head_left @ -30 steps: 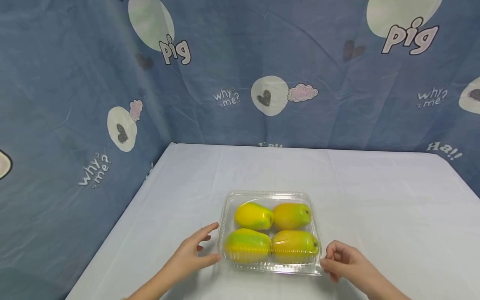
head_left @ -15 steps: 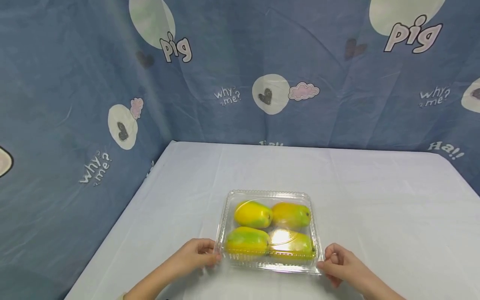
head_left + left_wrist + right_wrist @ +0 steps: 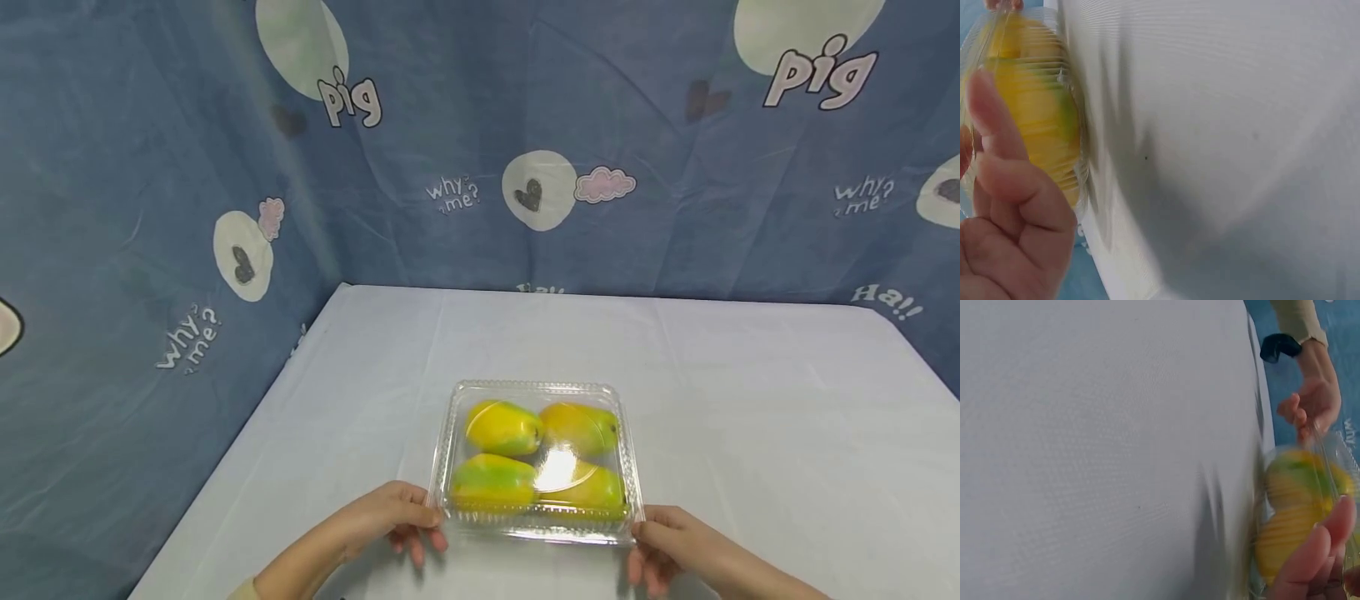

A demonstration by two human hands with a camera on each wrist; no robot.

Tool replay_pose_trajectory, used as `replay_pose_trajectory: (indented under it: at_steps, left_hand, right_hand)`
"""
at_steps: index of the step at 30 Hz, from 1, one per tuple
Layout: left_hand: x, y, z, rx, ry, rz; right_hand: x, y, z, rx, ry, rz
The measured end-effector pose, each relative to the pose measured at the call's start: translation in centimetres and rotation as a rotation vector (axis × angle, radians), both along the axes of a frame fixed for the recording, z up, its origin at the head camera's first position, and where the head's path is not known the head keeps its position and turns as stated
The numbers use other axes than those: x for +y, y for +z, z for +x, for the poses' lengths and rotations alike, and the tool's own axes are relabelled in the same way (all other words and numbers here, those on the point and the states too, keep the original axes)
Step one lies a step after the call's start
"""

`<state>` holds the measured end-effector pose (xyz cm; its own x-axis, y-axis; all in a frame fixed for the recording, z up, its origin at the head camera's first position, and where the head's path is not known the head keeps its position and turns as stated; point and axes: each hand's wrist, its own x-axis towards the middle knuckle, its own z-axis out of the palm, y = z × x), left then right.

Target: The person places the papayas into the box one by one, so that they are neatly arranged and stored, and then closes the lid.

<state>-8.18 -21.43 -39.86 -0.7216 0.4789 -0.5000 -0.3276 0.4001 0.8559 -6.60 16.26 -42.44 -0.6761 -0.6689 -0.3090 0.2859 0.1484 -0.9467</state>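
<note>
A clear plastic clamshell container with its lid down holds several yellow-green fruits, which look like mangoes or papayas. My left hand pinches the rim at the near left corner, thumb on top and the other fingers below. At the near right corner my right hand grips the rim likewise. In the left wrist view the ribbed side of the container stands beyond my left fingers. The right wrist view shows fruit behind the clear wall. Whether the base touches the table cannot be told.
The container is over a table with a white cloth. Behind and to the left hangs a blue printed curtain. A dark band sits on the left wrist, below a beige sleeve.
My left hand has closed from spread fingers onto the container's left rim. My right fingers have shifted under the right corner. The fruits have moved slightly within the view, and glare now shows on the lid.
</note>
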Motion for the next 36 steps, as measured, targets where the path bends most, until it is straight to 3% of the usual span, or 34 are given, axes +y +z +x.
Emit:
replay_pose_trajectory:
  at_steps: [17,23,27,31,33,36]
  left_hand:
    - [0.3,-0.7,-0.6,0.026,0.044,0.017]
    - [0.4,-0.5,-0.5,0.016,0.053,-0.008]
    - [0.4,-0.2,-0.6,0.015,0.049,-0.038]
    - [0.2,0.7,-0.9,0.058,0.058,-0.134]
    - [-0.1,1.3,-1.2,0.106,0.090,-0.189]
    - [-0.6,2.5,-1.7,0.253,0.163,-0.294]
  right_hand:
    - [0.1,-0.1,-0.5,-0.018,0.021,-0.051]
    - [0.4,-0.3,-0.7,-0.027,0.043,-0.079]
    - [0.7,-0.3,-0.9,-0.020,0.013,-0.029]
    - [1.5,0.4,-1.3,0.058,-0.019,0.087]
    - [2.2,1.1,-1.7,0.164,-0.049,0.177]
    - [3.1,2.4,-2.4,0.373,-0.148,0.369]
